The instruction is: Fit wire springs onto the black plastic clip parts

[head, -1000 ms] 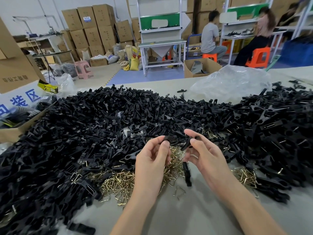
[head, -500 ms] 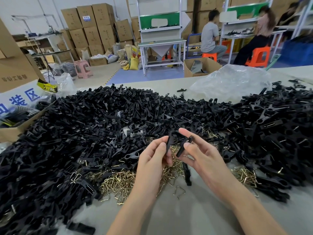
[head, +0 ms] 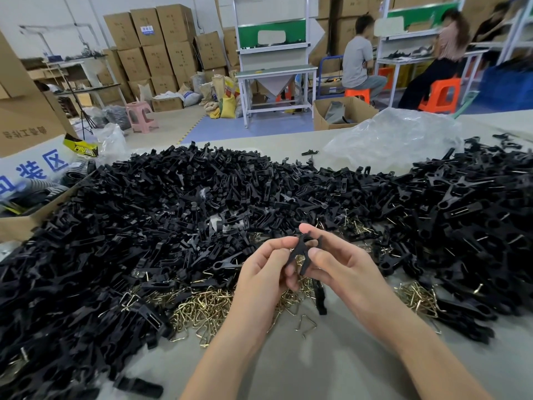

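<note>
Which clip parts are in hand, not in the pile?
The crossed pair of black clip parts, pinched between left hand and right hand above the wire springs. All the others lie loose in heaps on the table.

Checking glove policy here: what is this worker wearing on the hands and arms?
Nothing visible. The left hand and right hand are bare: no gloves, rings, watch or wristband. The left forearm and right forearm are uncovered to the picture's edge; no sleeve shows.

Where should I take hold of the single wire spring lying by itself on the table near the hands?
Pinch the wire spring across its two straight legs, coming straight down: it lies flat on bare table, apart from the spring pile.
</note>
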